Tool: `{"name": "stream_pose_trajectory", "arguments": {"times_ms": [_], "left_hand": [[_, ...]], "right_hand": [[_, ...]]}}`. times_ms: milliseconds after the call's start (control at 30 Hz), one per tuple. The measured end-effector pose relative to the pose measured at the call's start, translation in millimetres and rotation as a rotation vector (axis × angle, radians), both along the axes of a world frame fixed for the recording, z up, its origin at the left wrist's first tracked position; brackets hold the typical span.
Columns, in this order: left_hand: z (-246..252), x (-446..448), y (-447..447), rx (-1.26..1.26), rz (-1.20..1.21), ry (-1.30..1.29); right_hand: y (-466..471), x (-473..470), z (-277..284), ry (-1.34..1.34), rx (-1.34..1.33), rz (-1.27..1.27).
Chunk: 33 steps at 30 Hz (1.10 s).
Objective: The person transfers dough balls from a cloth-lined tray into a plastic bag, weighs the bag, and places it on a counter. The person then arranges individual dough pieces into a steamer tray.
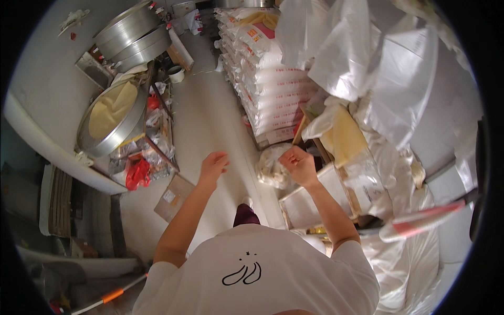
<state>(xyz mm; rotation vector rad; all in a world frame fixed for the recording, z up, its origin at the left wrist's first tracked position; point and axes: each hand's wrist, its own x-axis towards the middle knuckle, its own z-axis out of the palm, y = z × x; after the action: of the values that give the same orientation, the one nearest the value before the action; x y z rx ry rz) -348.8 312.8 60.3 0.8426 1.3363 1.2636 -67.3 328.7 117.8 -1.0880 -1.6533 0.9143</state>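
Both my hands are raised before me over the grey floor. My left hand has its fingers loosely curled, and nothing shows in it. Slightly curled too, my right hand appears in front of a knotted clear plastic bag with pale contents; whether it touches the bag cannot be told, and nothing is plainly held. Beyond the bag rises a tall stack of white printed sacks. On the left, a large round metal pan lined with pale yellow cloth stands on a rack.
Metal steamer tiers are piled at the upper left. A red plastic bag and a flat cardboard piece lie below the rack. Clear plastic sheets hang at the upper right. Near my right arm are a box and yellow cloth.
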Motion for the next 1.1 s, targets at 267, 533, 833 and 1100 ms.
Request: {"name": "stream_pose_trajectory", "arguments": {"times_ms": [267, 533, 833, 1100], "left_hand": [[38.0, 51.5, 278.5, 0.071, -0.260, 0.046], [63.9, 91.0, 561.6, -0.022, -0.512, -0.521], [66.0, 104.0, 636.7, -0.148, -0.743, -1.272], [88.3, -14.0, 561.1, 0.275, -1.140, -1.093]], "right_hand": [[222.6, -49.3, 36.8, 0.210, 0.094, -0.101], [307.6, -87.8, 67.9, 0.064, 0.031, -0.274], [391.0, -152.4, 117.4, -0.160, 0.164, -0.618], [449.5, -193.2, 148.2, -0.759, 0.577, -0.765]]}}
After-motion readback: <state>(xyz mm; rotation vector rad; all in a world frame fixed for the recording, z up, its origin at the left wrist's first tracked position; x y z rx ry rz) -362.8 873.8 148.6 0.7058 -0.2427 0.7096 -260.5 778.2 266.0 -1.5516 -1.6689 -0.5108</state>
